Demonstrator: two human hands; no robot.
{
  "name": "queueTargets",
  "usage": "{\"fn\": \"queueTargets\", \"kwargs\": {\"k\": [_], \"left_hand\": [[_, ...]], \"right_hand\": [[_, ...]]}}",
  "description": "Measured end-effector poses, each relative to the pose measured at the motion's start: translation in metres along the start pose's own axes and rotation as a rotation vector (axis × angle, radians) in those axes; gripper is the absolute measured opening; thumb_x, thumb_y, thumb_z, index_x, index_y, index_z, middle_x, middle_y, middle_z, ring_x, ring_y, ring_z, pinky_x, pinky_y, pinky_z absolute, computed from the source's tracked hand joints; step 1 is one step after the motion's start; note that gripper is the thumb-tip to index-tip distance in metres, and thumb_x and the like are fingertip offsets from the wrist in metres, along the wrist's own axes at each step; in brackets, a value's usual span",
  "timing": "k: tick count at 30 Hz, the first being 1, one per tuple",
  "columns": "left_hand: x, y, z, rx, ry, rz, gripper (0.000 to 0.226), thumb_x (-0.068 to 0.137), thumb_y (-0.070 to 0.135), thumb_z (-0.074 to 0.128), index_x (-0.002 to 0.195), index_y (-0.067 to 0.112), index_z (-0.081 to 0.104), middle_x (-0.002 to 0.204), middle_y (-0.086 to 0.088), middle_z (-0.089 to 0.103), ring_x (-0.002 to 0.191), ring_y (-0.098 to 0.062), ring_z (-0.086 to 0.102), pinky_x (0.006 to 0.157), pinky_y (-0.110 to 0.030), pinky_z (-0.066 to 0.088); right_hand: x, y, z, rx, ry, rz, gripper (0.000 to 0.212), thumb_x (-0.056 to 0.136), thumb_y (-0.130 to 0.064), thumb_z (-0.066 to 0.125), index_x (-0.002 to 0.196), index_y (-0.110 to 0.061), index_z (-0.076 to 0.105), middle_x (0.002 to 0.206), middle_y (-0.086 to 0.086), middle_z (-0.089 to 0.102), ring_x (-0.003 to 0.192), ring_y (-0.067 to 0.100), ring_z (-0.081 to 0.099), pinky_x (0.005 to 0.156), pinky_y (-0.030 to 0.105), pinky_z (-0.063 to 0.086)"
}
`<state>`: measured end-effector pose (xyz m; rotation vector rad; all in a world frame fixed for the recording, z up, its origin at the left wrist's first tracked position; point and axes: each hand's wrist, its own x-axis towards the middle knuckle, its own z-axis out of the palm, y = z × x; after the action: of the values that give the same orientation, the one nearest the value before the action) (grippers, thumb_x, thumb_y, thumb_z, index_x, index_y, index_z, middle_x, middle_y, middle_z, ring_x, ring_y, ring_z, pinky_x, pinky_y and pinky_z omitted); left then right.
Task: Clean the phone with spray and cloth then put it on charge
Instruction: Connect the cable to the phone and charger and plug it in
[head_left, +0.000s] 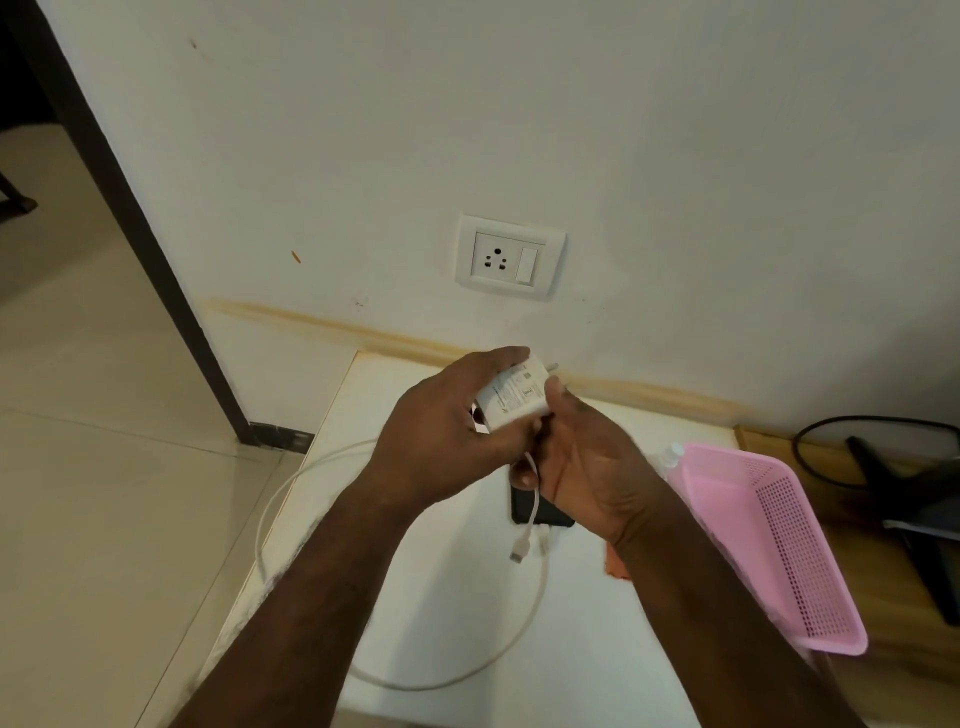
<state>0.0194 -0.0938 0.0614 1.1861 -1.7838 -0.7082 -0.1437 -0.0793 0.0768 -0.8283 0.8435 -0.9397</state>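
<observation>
1. Gripped in the left hand (441, 431): white charger adapter (511, 397), fingers curled over its top and thumb under it, prongs pointing up toward the wall.
2. Curled against the adapter's lower end: right hand (587, 467), palm turned up, pinching the white cable (530, 499) where it leaves the adapter.
3. Hanging from the right hand: a short run of cable ending in a loose connector (519, 552), just above the table.
4. Looping wide over the left edge of the white table (467, 649) and back across its top: the rest of the cable.
5. Lying flat on the table under both hands, partly hidden: dark phone (540, 514).
6. Mounted on the wall above the hands: white socket (509, 257) with its switch, nothing plugged in.
7. Sitting at the table's right side: pink basket (769, 540), with a clear spray bottle top (670, 454) showing at its far corner.
8. Peeking out beneath the right forearm: an orange cloth (615, 566).
</observation>
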Motion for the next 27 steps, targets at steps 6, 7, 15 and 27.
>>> {"fn": "queueTargets", "kwargs": {"k": [6, 7, 15, 27], "left_hand": [[0.001, 0.000, -0.002, 0.125, -0.039, -0.065, 0.094, 0.064, 0.089, 0.057, 0.145, 0.049, 0.029, 0.114, 0.032, 0.057, 0.089, 0.002, 0.059, 0.072, -0.012, 0.044], [0.001, -0.002, -0.006, 0.161, -0.046, -0.101, 0.100, 0.060, 0.095, 0.051, 0.145, 0.048, 0.029, 0.111, 0.030, 0.058, 0.085, -0.001, 0.058, 0.071, -0.017, 0.043], [0.000, -0.021, -0.022, 0.335, -0.109, -0.282, 0.078, 0.061, 0.098, 0.035, 0.064, 0.025, 0.063, 0.048, 0.008, 0.053, 0.053, -0.009, 0.053, 0.055, -0.028, 0.039], [-0.003, -0.002, 0.019, -0.011, -0.426, -0.114, 0.026, 0.092, 0.052, 0.062, 0.089, 0.029, 0.072, 0.058, 0.019, 0.057, 0.052, 0.001, 0.047, 0.054, -0.015, 0.037]], "right_hand": [[-0.005, 0.002, -0.001, -0.109, 0.262, 0.003, 0.063, 0.073, -0.055, 0.073, 0.117, -0.012, 0.062, 0.094, 0.013, 0.073, 0.075, 0.028, 0.066, 0.051, 0.029, 0.046], [-0.010, 0.002, -0.006, -0.092, 0.277, 0.013, 0.060, 0.076, -0.055, 0.070, 0.116, -0.013, 0.061, 0.095, 0.014, 0.073, 0.072, 0.028, 0.067, 0.052, 0.029, 0.047], [-0.037, 0.015, -0.037, 0.298, 0.306, -0.033, 0.056, 0.082, -0.042, 0.067, 0.123, -0.005, 0.060, 0.098, 0.019, 0.070, 0.059, 0.017, 0.063, 0.044, 0.025, 0.048], [-0.029, 0.024, -0.047, 0.332, 0.237, -0.052, 0.060, 0.086, -0.052, 0.062, 0.125, -0.006, 0.062, 0.115, 0.020, 0.069, 0.076, 0.025, 0.071, 0.055, 0.031, 0.055]]}}
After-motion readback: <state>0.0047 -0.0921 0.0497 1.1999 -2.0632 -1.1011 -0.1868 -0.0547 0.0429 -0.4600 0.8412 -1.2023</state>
